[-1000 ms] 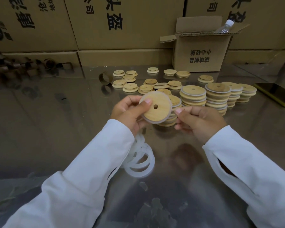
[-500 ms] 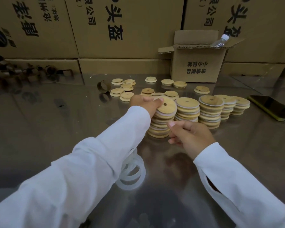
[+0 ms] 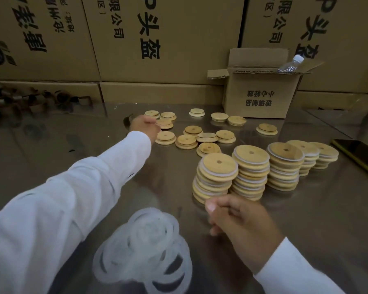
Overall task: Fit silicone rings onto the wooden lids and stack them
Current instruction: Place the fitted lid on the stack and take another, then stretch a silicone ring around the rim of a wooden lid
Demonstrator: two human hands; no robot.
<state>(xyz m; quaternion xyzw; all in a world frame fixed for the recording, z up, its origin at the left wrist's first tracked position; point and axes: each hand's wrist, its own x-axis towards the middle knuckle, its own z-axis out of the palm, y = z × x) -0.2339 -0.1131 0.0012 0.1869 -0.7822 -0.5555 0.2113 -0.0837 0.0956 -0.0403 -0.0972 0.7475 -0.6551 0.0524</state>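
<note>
My left hand [image 3: 143,125] stretches its fingers to a loose wooden lid [image 3: 164,123] far across the table [image 3: 51,149]; I cannot tell whether they grip it. My right hand [image 3: 240,223] hangs near me, fingers loosely curled round nothing, just before the stacked lids [image 3: 218,177], which lie flat, holes up. The silicone rings [image 3: 145,249] are heaped flat between my arms. Behind, a small box [image 3: 261,96] reads 玻璃制品 and 小心轻放 upside down; the big cartons [image 3: 168,39] read 头盔.

We see a shiny metal table [image 3: 51,149]. Behind it stand large cardboard boxes [image 3: 179,39] with black printed characters. A small open box [image 3: 261,98] sits at the back right, and a clear plastic bottle [image 3: 290,64] leans out of it. A dark phone [image 3: 357,154] with a yellow edge lies at the right. Brown rolls [image 3: 62,98] lie at the far left.
</note>
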